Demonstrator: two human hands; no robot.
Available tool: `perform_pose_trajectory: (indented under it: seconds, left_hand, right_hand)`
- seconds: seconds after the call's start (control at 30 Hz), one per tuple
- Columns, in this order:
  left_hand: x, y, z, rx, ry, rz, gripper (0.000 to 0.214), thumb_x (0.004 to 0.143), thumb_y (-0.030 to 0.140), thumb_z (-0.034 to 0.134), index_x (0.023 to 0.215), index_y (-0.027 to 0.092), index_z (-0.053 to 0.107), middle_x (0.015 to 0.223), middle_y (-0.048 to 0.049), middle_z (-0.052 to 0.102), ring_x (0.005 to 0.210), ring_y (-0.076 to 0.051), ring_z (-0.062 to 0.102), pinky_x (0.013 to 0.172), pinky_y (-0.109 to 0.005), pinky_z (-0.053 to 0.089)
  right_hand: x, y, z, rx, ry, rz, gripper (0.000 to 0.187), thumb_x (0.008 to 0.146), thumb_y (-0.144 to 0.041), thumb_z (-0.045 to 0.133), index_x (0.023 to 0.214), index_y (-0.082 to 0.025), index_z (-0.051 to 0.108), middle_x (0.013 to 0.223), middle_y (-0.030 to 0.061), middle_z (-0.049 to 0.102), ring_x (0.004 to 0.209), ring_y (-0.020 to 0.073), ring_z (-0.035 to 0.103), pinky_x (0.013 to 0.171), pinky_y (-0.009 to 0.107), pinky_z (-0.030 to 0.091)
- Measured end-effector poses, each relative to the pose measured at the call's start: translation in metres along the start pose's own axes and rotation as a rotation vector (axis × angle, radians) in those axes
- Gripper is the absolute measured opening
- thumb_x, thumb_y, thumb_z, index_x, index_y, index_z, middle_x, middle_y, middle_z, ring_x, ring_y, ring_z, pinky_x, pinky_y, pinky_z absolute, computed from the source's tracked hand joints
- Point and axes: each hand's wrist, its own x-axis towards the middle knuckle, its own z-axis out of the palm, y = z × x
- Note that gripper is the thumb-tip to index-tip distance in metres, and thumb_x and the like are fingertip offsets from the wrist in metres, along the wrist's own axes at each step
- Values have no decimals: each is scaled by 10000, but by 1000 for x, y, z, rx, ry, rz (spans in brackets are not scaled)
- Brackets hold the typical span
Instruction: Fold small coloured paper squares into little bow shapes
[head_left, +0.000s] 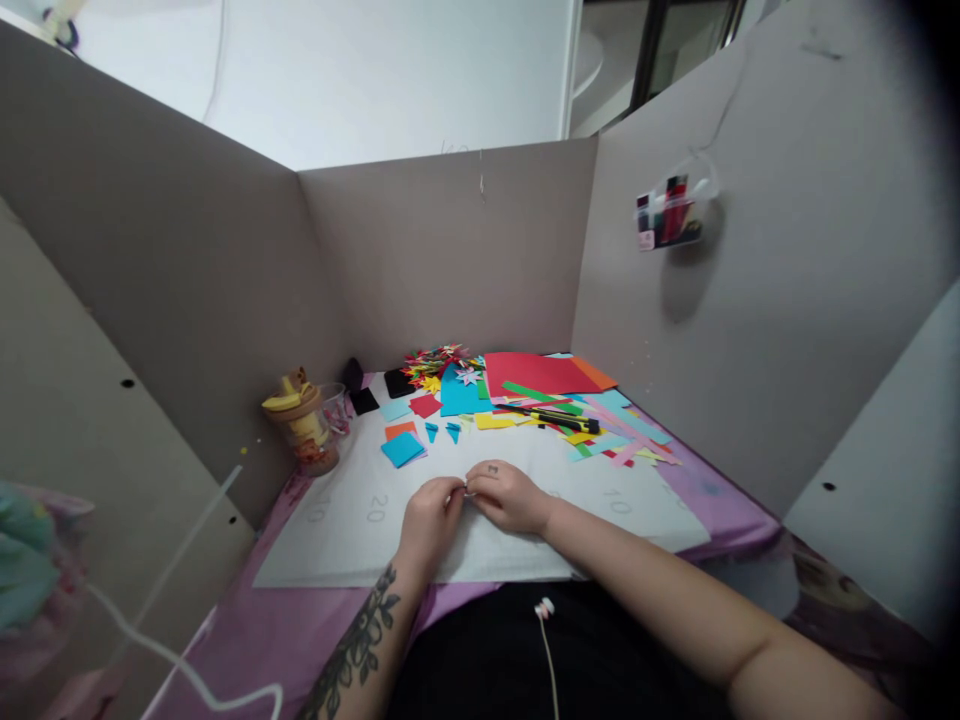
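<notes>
My left hand (431, 512) and my right hand (508, 497) meet fingertip to fingertip above the white sheet (337, 545). Both are closed in a pinch; whatever lies between the fingers is too small and covered to make out. Just beyond them are two small folded blue paper pieces (453, 432). To the left of these sits a small stack of square papers with a blue square (403, 449) on top and an orange one (400, 430) behind. A yellow and black utility knife (559, 416) rests on cut paper strips (634, 430) at the right.
At the back lie a pile of colourful folded paper stars (439, 362) and a large red sheet (536, 374). A yellow-lidded tumbler (306, 428) and a clear plastic cup (335, 408) stand at the left. Grey panels (450, 250) enclose the table; a clear container (675, 215) hangs on the right one.
</notes>
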Motion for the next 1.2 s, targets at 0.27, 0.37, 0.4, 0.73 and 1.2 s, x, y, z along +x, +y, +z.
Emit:
perform_pose_trajectory:
  seconds: [0.27, 0.37, 0.4, 0.73, 1.2]
  left_hand:
    - [4, -2, -1, -203, -15, -121, 58, 782, 198, 502, 787, 188, 559, 703, 16, 605, 623, -110, 550, 611, -219, 436]
    - [5, -3, 0, -224, -35, -96, 114, 778, 178, 494, 855, 191, 577, 788, -3, 634, 704, -122, 576, 652, -225, 446]
    - [5, -3, 1, -239, -40, -87, 149, 778, 172, 490, 888, 193, 588, 838, -14, 647, 747, -128, 586, 674, -228, 451]
    - [32, 2, 1, -450, 126, -300, 159, 728, 291, 571, 792, 156, 626, 718, -27, 658, 666, -143, 597, 618, -239, 448]
    - [38, -13, 17, -178, 59, -265, 139, 763, 270, 518, 698, 172, 590, 620, -6, 601, 588, -141, 534, 558, -230, 342]
  right_hand:
    - [0, 4, 3, 79, 45, 184, 206, 762, -101, 501, 942, -172, 571, 856, 65, 625, 808, 172, 571, 737, 293, 454]
    - [4, 3, 1, 157, 51, 212, 159, 762, -96, 498, 837, -175, 614, 780, 45, 620, 773, 159, 565, 727, 277, 441]
    - [5, 3, 1, 194, 72, 240, 150, 759, -101, 505, 819, -175, 621, 772, 41, 619, 770, 155, 564, 729, 274, 436]
    - [45, 26, 2, 607, 107, 523, 103, 705, -246, 607, 697, -153, 566, 627, -34, 515, 605, 99, 464, 576, 216, 360]
    - [36, 52, 29, 653, 79, 588, 46, 677, -195, 569, 689, -156, 548, 592, -49, 492, 562, 87, 438, 528, 201, 342]
